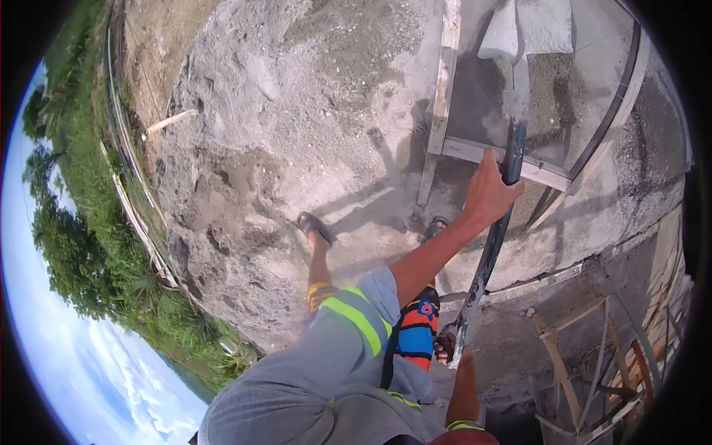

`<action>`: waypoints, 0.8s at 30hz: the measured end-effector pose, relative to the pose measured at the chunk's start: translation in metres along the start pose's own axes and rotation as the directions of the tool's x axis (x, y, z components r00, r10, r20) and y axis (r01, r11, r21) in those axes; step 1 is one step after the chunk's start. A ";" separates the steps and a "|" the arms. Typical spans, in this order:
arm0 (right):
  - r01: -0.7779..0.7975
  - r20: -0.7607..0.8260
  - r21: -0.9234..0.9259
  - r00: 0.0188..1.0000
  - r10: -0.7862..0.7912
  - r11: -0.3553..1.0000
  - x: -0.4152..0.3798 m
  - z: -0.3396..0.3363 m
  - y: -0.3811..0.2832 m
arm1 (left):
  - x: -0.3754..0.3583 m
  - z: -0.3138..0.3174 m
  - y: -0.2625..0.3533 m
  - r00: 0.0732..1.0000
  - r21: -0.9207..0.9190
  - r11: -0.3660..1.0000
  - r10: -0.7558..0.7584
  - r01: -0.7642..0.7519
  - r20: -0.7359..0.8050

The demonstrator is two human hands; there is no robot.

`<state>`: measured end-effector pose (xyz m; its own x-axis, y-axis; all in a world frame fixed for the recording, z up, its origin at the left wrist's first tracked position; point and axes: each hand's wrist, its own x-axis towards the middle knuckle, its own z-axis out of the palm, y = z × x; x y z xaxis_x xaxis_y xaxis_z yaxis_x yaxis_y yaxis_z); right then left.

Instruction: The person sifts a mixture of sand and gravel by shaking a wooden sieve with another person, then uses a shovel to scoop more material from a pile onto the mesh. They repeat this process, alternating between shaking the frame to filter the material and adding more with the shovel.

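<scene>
A long shovel (518,104) with a dark shaft slants through the right half of the head view. Its pale, cement-caked blade (545,28) lies on grey material at the top. Partway along the shaft, my left hand (491,191) is closed around it. My right hand (445,347), partly hidden, grips the shovel's lower end close to my body. Below the blade, a wooden crosspiece (538,172) of a frame passes beneath the shaft. Wet-looking grey mix (552,96) lies inside that frame.
A wooden plank (445,81) borders the frame on the left, and a curved strip (615,111) on the right. Rough, uneven ground (252,156) spreads leftward to a drop with greenery. At the lower right, a wooden structure (564,371) stands below a ledge. My sandalled feet are between.
</scene>
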<state>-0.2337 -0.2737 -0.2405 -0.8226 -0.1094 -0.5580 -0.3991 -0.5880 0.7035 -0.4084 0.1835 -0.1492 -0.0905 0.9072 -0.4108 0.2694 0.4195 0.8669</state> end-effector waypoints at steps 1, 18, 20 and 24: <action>0.053 -0.093 -0.073 0.994 -0.059 0.996 -0.005 -0.003 0.001 | -0.011 -0.012 0.002 0.999 -0.005 1.000 0.018 -0.018 -0.027; 0.651 -0.307 -0.710 0.057 -0.950 0.268 -0.066 0.258 0.143 | -0.129 -0.235 -0.305 0.787 -0.918 0.211 -0.598 0.336 0.151; 0.610 -0.208 -0.757 0.115 -0.971 0.234 0.033 0.302 0.154 | -0.096 -0.327 -0.357 0.807 -0.943 0.246 -0.590 0.226 0.039; 0.598 0.042 -0.792 0.251 -0.967 0.121 0.368 0.425 0.162 | 0.044 -0.598 -0.500 0.606 -0.885 0.438 -0.751 0.158 -0.263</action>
<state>-0.7733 -0.0688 -0.1451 0.1624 0.5747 -0.8021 -0.2194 -0.7715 -0.5972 -1.1203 0.0327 -0.4319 -0.5095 0.2431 -0.8254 -0.7450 0.3554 0.5646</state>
